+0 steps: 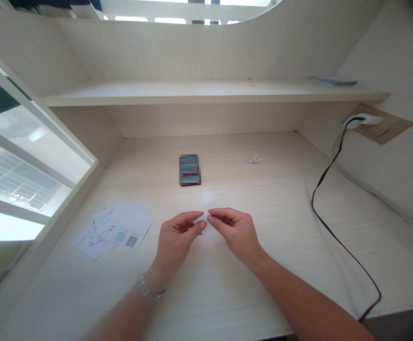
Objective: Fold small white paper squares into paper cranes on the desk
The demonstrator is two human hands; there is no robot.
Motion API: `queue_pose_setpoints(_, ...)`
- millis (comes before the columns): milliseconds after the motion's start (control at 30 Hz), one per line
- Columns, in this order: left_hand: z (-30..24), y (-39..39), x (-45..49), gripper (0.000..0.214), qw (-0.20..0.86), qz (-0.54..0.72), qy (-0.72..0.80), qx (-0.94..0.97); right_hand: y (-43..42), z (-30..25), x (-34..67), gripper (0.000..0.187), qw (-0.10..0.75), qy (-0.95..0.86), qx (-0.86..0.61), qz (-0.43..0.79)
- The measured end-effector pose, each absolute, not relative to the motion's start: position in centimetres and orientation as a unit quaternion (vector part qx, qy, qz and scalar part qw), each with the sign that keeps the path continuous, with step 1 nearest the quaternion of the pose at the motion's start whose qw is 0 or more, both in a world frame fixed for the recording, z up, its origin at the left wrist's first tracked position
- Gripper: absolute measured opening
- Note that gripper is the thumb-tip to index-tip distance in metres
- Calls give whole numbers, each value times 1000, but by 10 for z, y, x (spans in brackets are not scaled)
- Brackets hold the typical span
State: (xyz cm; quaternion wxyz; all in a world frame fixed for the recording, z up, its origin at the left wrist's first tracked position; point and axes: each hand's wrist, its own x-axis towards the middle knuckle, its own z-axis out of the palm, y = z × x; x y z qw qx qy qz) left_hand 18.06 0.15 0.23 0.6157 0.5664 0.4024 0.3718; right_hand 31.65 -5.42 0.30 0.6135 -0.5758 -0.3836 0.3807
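Just above the middle of the desk, my left hand [183, 232] and my right hand [233, 227] meet at the fingertips. Between them is a small piece of white paper [204, 218], pinched by the thumb and forefinger of each hand. My fingers cover most of it, so its shape is hard to make out. Farther back, a small folded paper crane [254, 159] rests on the desk. Several printed white sheets [128, 225] lie overlapping to the left of my left hand. A bracelet circles my left wrist.
A phone-like dark rectangle [189, 169], blurred out, lies beyond my hands. On the right, a black cable [320, 215] runs from a wall socket [380, 124] across the desk. A shelf [206, 92] spans the back, holding a flat bluish item [334, 81]. Window panes stand at left.
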Motion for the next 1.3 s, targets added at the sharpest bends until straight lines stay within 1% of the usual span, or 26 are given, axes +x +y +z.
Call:
queue_pose_setpoints(433, 3, 1, 184, 27, 681, 377, 396, 487, -54, 5, 315, 18, 631, -360, -567, 388)
queue_pose_setpoints(733, 7, -2, 183, 25, 611, 375, 414, 561, -53, 3, 316, 16, 639, -349, -545, 416)
queue_pose_setpoints(900, 10, 1, 190, 24, 586, 373, 398, 599, -51, 3, 320, 17, 644, -349, -548, 404)
queue_pose_setpoints(1133, 14, 8, 203, 23, 590, 383, 381, 600, -45, 5, 327, 20, 656, -341, -552, 385)
queue_pose_setpoints(1300, 12, 14, 204, 25, 566, 392, 379, 618, -34, 9, 328, 20, 652, -341, -558, 383)
